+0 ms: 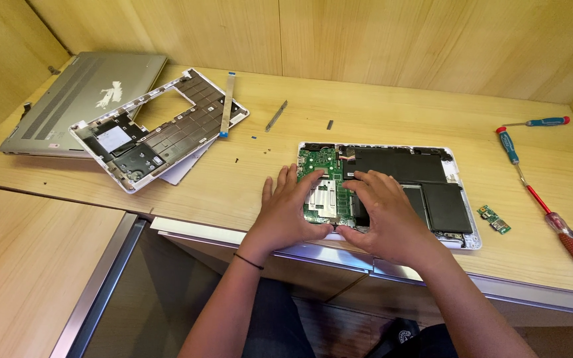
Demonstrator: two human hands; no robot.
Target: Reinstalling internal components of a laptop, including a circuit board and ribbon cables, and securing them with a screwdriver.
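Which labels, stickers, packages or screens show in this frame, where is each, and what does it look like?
Sticker: white, ragged-edged mark on the grey closed laptop, far left.
Label: white square patch on the removed keyboard frame, left of centre.
No packages or lit screens in view.
The left hand and right hand rest on the opened laptop base; any labels there are too small to tell.

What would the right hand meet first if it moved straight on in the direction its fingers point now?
The right hand points away from the person, over the open laptop base. Going straight on, it would probably first meet the black battery just past the fingertips; how high the fingers are above it is unclear.
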